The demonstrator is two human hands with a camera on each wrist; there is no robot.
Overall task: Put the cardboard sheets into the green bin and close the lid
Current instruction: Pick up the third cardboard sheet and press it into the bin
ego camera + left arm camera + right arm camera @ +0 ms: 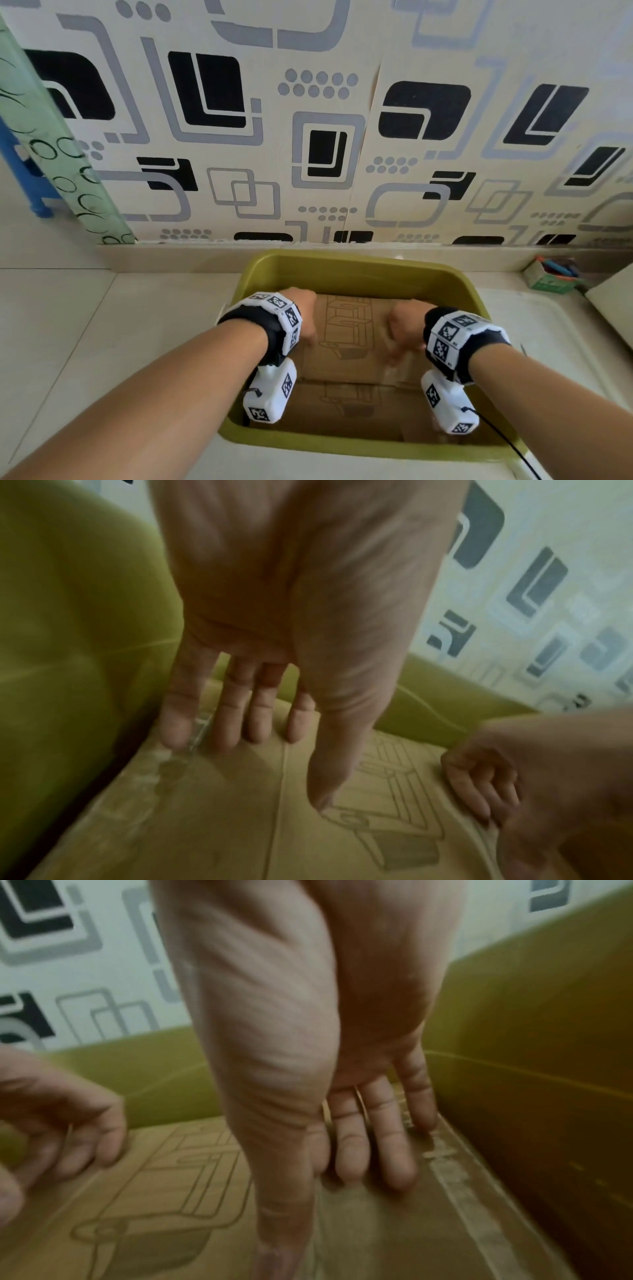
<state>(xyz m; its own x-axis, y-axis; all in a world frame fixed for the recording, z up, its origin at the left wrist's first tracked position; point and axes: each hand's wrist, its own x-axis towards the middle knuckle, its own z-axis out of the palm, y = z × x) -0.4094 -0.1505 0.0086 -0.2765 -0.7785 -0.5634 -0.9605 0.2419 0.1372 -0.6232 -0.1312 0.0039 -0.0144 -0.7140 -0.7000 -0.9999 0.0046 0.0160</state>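
An olive-green bin stands open on the floor by the wall. Brown cardboard sheets with a printed line drawing lie flat inside it. Both hands reach down into the bin. My left hand has straight fingers whose tips touch the cardboard near the left bin wall. On the other side, my right hand sets its extended fingers on the cardboard close to the right bin wall. Neither hand grips anything.
A pale flat panel with a rounded corner lies on the floor right of the bin; whether it is the lid is unclear. A small green box of coloured pens stands by the wall. A beige board is at far right.
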